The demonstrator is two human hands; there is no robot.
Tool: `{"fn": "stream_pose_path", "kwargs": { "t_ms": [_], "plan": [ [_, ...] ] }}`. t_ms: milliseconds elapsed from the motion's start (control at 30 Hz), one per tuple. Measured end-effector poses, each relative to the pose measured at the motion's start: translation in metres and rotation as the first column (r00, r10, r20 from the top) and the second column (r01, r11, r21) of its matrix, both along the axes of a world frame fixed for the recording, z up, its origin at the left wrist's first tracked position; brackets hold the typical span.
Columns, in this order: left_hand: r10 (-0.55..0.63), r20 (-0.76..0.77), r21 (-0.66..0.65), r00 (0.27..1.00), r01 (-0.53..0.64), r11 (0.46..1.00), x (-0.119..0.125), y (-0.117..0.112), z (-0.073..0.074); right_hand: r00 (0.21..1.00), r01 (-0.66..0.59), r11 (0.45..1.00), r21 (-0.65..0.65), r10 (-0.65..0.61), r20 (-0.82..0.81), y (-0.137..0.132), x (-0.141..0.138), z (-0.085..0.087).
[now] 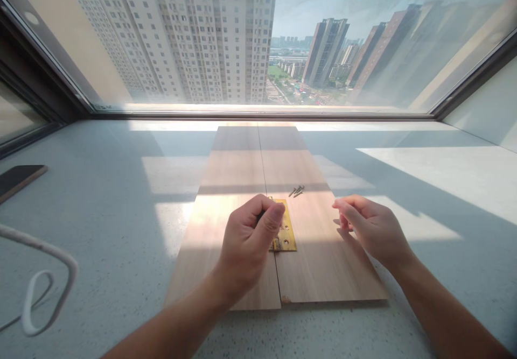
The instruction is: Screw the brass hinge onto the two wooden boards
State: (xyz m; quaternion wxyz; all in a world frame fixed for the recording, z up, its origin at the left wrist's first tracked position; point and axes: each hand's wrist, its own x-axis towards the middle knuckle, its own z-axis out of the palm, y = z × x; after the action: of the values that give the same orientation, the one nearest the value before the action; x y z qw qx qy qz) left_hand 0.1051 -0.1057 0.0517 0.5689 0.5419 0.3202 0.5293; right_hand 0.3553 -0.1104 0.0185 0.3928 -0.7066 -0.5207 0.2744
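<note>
Two pale wooden boards (323, 273) lie edge to edge with a thin seam between them. Across that seam sits a brass-coloured hinge (291, 243) whose right leaf shows screw holes; its left side is hidden behind my left hand (252, 235). That hand is closed in a fist over the hinge, and a dark bit shows between thumb and index finger, too hidden to name. Several small screws (298, 191) rest on the right board, just beyond the hinge. My right hand (369, 227) hovers by the right board's outer edge, fingertips pinched together; what they hold, if anything, is too small to make out.
The boards lie on a speckled white sill (121, 230) striped by sunlight and shadow. A white cable (60, 254) loops at the left, below a dark flat object (22, 178). The window frame (258, 115) runs along the back, with tall buildings outside.
</note>
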Motion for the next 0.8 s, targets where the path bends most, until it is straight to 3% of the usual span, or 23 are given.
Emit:
{"fn": "stream_pose_path", "kwargs": {
  "t_ms": [167, 433, 600, 800],
  "plan": [
    [-0.147, 0.157, 0.051, 0.977, 0.141, 0.989, 0.009, 0.005, -0.004, 1.0, -0.025, 0.999, 0.029, 0.024, 0.017, -0.003, -0.003, 0.0],
    [-0.44, 0.103, -0.062, 0.892, 0.448, 0.892, 0.0, 0.025, 0.004, 0.997, -0.061, 0.997, 0.041, 0.059, 0.054, -0.004, -0.007, 0.003],
    [-0.161, 0.261, -0.029, 0.952, 0.175, 0.984, -0.003, 0.035, 0.015, 0.997, -0.063, 0.997, 0.05, 0.062, 0.037, -0.004, -0.007, 0.003],
    [-0.072, 0.305, -0.066, 0.95, 0.097, 0.993, 0.001, 0.033, 0.015, 0.997, -0.077, 0.996, 0.043, 0.076, 0.024, -0.004, -0.006, 0.002]
  ]
}}
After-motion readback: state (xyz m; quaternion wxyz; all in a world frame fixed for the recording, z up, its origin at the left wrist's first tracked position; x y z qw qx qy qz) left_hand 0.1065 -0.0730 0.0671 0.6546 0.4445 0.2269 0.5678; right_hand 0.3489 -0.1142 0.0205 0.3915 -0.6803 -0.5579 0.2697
